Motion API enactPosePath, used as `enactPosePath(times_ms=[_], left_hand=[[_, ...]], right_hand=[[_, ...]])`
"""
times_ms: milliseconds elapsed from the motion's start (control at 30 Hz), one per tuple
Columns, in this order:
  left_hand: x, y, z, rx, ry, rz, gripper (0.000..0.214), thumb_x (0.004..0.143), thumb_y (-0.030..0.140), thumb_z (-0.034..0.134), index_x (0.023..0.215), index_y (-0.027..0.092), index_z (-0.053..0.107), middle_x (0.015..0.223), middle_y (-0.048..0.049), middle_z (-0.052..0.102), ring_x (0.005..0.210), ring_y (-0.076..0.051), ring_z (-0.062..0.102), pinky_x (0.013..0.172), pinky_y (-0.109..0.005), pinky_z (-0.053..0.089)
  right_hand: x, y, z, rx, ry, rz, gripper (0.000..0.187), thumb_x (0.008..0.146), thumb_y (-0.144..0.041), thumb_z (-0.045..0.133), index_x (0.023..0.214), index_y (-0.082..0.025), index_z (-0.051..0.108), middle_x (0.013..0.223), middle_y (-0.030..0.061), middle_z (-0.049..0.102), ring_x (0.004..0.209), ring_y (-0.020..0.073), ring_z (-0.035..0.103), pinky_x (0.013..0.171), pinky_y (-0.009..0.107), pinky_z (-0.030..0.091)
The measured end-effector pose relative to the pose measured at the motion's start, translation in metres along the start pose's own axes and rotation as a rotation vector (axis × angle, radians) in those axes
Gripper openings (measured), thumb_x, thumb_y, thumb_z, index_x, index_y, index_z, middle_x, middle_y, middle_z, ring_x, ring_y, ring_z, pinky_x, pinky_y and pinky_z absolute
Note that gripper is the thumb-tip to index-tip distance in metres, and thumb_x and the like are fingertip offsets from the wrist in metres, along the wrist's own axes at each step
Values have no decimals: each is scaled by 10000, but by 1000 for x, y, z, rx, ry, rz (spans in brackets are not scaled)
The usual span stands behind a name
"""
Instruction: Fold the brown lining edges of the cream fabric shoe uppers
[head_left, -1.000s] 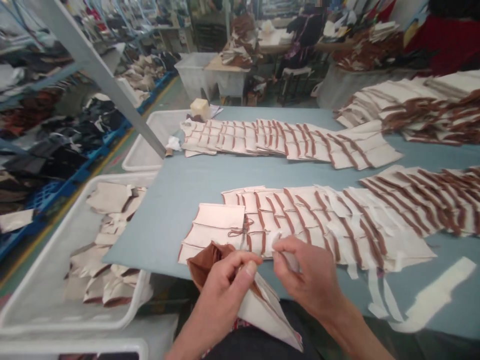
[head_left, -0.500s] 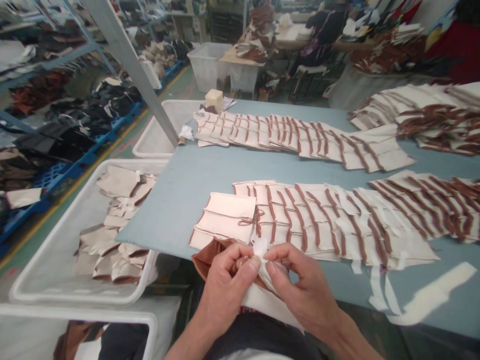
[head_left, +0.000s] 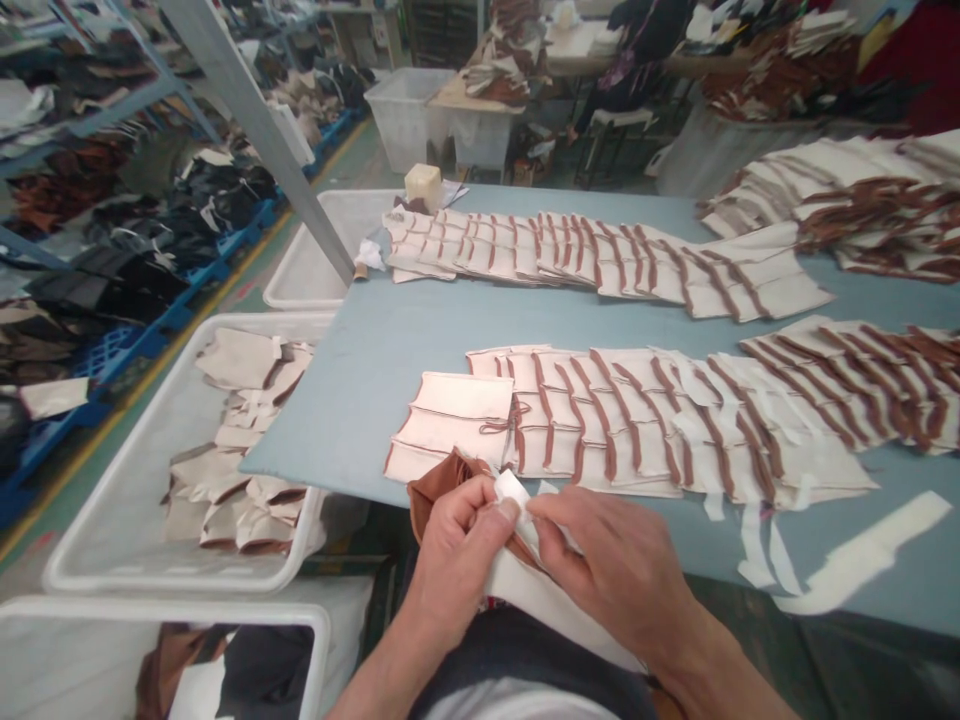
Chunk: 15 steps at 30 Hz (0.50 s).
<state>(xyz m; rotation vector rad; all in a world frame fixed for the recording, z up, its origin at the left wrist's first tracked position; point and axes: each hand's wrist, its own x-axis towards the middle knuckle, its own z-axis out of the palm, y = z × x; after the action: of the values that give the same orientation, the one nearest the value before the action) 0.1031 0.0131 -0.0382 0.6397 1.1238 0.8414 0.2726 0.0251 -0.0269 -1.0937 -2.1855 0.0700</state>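
Note:
My left hand (head_left: pixel 457 545) grips a cream fabric piece with brown lining (head_left: pixel 525 590) held over my lap at the near table edge. My right hand (head_left: pixel 619 570) meets it thumb to thumb, both pinching a small white strip (head_left: pixel 512 489) at the piece's top. Just beyond my hands, a row of overlapping cream pieces with brown trim (head_left: pixel 637 420) lies on the blue table (head_left: pixel 360 390). A second such row (head_left: pixel 600 260) runs across the far side.
A white bin (head_left: pixel 112 500) holding loose cream pieces stands left of the table, another white bin (head_left: pixel 315 270) behind it. Loose white strips (head_left: pixel 862 555) lie at the near right. More stacked pieces (head_left: pixel 847 190) sit far right. A slanted metal post (head_left: pixel 255 130) and shelves rise on the left.
My right hand moved left to meet my left hand, and both now pinch the white strip. The view shifted slightly downward and right.

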Motion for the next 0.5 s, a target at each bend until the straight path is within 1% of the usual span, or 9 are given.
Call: enactPosePath(times_ms=[167,233,300,333,400,433,500], left_hand=[[-3,8,-3,-1,63,43,507,756,622,787,785,165,568,602,32,581,502,-82,476,518,-184,385],[-5,13,-7,18,68,56,500,769,625,771,799,167,574,601,30,578,500,-89,478,515,-190,388],[-9,19,-10,58,53,81,494,792,634,742,810,167,580,606,27,570,502,-93,469,511,-195,379],[-11,21,-11,93,39,104,493,803,635,728,802,164,583,612,26,558,509,-93,456,512,-196,371],[-16,26,-10,188,6,169,483,831,620,697,766,155,583,623,28,512,534,-89,418,519,-198,347],[-19,28,-9,240,-13,203,469,852,598,680,747,152,580,628,32,484,546,-88,395,524,-200,335],[-24,31,-5,345,-53,260,427,901,535,640,727,151,570,635,38,441,562,-88,361,532,-205,316]], right_hand=[[-5,-7,-15,23,-7,-37,173,995,-45,513,955,-212,538,654,-22,683,537,151,661,572,293,467],[-15,-6,-25,23,-8,-26,170,988,-42,525,977,-209,554,682,-14,710,545,154,684,577,287,497],[-29,-2,-36,37,-27,5,117,997,-103,552,1015,-215,584,719,-6,735,557,164,706,575,284,531],[-35,1,-42,54,-52,29,78,1001,-159,566,1034,-221,600,739,1,746,566,175,715,566,286,545],[-42,9,-52,78,-113,102,89,980,-251,593,1061,-240,629,795,18,758,607,201,726,550,296,565],[-42,12,-56,76,-104,151,116,966,-284,600,1068,-246,642,848,34,767,653,217,736,567,304,576],[-34,14,-58,101,-31,255,152,949,-317,607,1075,-254,664,974,60,776,800,248,753,670,323,599]])
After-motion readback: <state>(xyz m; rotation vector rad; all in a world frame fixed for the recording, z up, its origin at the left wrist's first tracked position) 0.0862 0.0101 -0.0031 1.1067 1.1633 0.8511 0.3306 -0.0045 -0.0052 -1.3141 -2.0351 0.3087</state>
